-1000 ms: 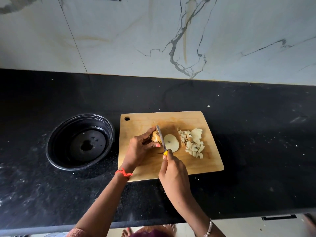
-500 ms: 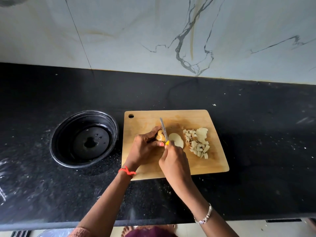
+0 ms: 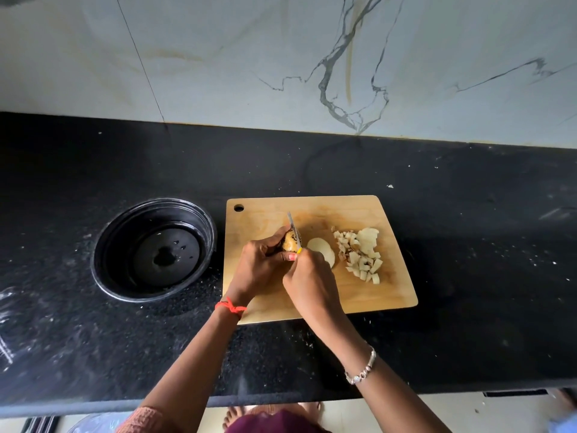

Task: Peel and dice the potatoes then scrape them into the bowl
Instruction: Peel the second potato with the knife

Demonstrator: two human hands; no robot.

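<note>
Cutting board, centre frame: pale wood, smooth, matt. Bowl, left of it: black, glossy, likely plastic, wet-spotted inside. Countertop: black speckled stone, dull sheen, dusted with white flecks. Wall, upper frame: polished grey-veined marble. Knife blade: bright metal. Bracelet, lower right: shiny metal. Wrist thread: red cord.

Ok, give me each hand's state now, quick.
Left hand: closed on the potato, steadying it on the board.
Right hand: closed on the knife.
</note>
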